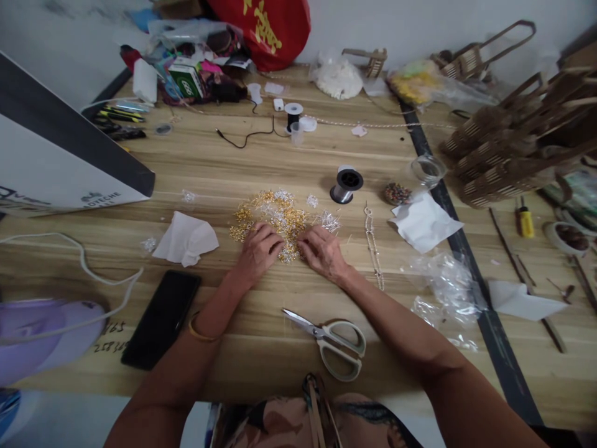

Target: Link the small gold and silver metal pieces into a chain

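Observation:
A pile of small gold and silver beads and findings (275, 218) lies on the wooden table (261, 162). My left hand (258, 250) rests at the pile's near edge, fingers curled into the pieces. My right hand (323, 251) sits beside it, fingertips pinched at the same edge. What either hand pinches is too small to make out. A beaded chain (373, 246) lies just right of my right hand. A spool of thin wire (346, 185) stands behind the pile.
Scissors (332, 341) lie near the table's front edge. A black phone (162, 317) and a crumpled tissue (186, 239) are on the left, a white box (56, 162) behind them. Plastic wrap (445, 286), a bead dish (397, 193) and wooden baskets (508, 149) fill the right.

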`<state>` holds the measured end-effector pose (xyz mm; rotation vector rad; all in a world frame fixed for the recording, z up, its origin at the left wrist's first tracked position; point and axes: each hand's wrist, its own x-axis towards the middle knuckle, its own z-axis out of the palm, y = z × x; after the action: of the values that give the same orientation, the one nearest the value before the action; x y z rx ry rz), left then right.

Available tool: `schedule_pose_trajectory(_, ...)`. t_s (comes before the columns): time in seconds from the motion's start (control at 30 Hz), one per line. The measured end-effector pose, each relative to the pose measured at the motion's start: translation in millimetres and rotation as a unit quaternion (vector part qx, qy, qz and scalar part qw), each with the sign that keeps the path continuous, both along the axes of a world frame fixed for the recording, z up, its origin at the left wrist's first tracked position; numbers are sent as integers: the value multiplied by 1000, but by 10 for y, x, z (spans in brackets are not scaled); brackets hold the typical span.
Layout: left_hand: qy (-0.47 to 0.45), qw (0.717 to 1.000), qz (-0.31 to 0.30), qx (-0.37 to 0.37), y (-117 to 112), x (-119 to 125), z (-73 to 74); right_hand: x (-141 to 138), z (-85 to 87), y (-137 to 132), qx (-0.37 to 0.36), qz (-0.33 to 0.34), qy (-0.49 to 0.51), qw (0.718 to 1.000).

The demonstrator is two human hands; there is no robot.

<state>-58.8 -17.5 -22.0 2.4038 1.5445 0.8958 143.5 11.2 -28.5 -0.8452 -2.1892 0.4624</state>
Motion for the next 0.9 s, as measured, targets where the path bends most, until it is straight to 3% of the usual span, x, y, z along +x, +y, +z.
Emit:
schedule_pose_trajectory(0.27, 16, 1000, -23, -10, -5, 32, 58, -7, 14, -10, 3, 0, 3, 1000)
schedule_pose_trajectory(0.53, 14, 1000, 19, -5, -3, 18, 42, -10, 16, -8, 5, -1, 0, 1000)
schedule_pose_trajectory(0.9, 25, 1000, 7, -18, 57, 85, 37, -6, 15, -7, 5, 2, 2, 1000)
